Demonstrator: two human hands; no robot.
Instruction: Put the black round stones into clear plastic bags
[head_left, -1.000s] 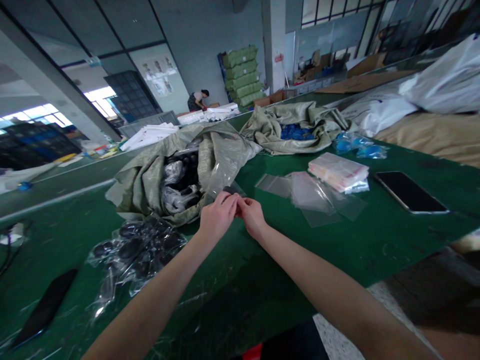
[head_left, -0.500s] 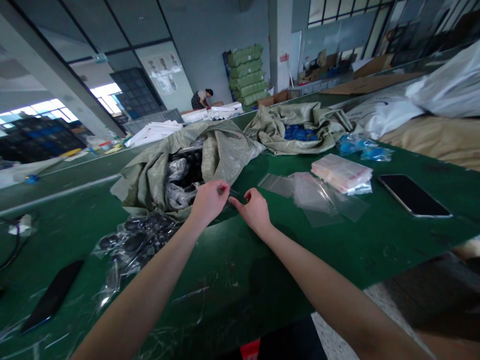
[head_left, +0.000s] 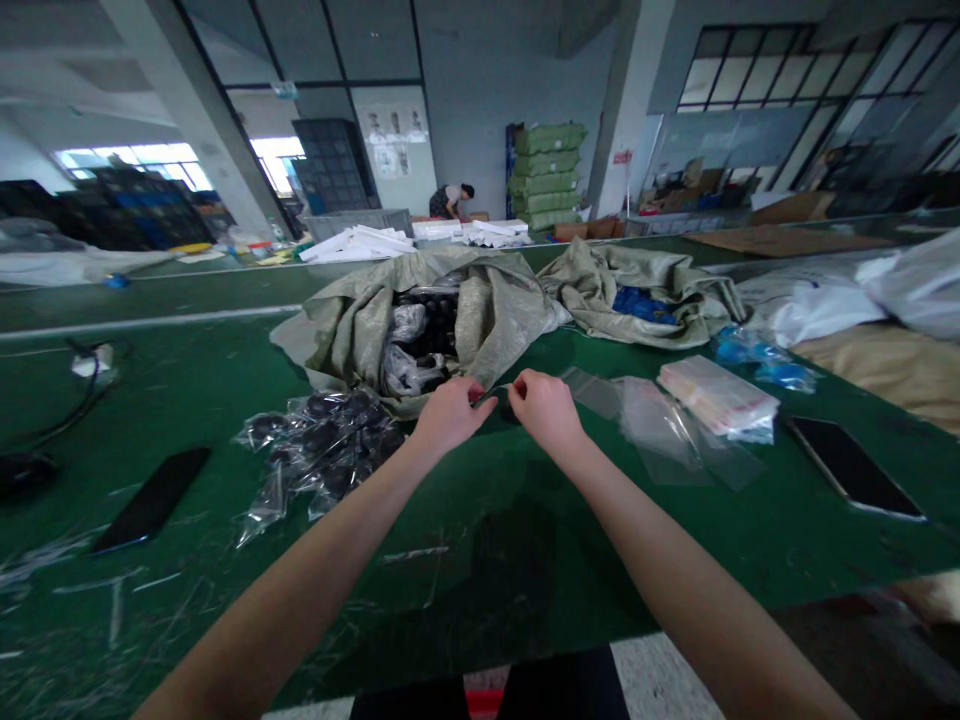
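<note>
My left hand (head_left: pixel 448 414) and my right hand (head_left: pixel 545 407) are closed in pinches a little apart over the green table (head_left: pixel 480 540). Between their fingertips stretches a small clear plastic bag (head_left: pixel 496 394); what is inside it I cannot make out. Just beyond the hands lies an open grey-green woven sack (head_left: pixel 480 310) with black round parts in clear wrap (head_left: pixel 416 345). A heap of bagged black parts (head_left: pixel 322 445) lies left of my left hand. Loose clear bags (head_left: pixel 660 420) and a stack of flat bags (head_left: pixel 716 395) lie to the right.
A second sack (head_left: pixel 645 290) with blue parts lies behind on the right. One phone (head_left: pixel 154 500) rests at the left, another phone (head_left: pixel 855 465) at the right. White sacks (head_left: pixel 862 295) pile at the far right. A person (head_left: pixel 450 200) bends over at the back.
The hands, first pinched together, have drawn apart sideways with the clear bag between them. The camera has tilted up and turned left.
</note>
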